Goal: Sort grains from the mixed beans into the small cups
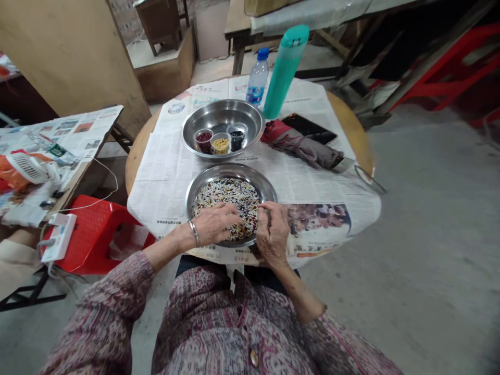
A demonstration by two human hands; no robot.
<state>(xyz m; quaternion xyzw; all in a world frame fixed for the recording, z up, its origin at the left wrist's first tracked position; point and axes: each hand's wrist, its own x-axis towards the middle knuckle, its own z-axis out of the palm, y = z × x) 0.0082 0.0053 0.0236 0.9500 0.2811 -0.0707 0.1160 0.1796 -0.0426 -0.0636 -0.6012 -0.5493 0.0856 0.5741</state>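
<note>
A shallow steel bowl [190,197] with mixed white grains and red, yellow and black beans [228,195] sits at the table's near edge. Over its left and front part lies my left hand [219,221], a bracelet on the wrist, its fingers stretched out and touching the mix. My right hand [272,229] is curled closed at the bowl's right rim; whatever its fingers hold is hidden. Behind stands a wider steel basin [250,117] with three clear cups: red beans [203,141], yellow beans [220,145] and black beans [236,139].
Newspaper [164,172] covers the round table. A water bottle [258,78], a teal flask [285,73], a dark phone [310,128] and a folded umbrella [300,146] stand or lie at the back right. To the left are a red stool [97,234] and a white power strip [59,237].
</note>
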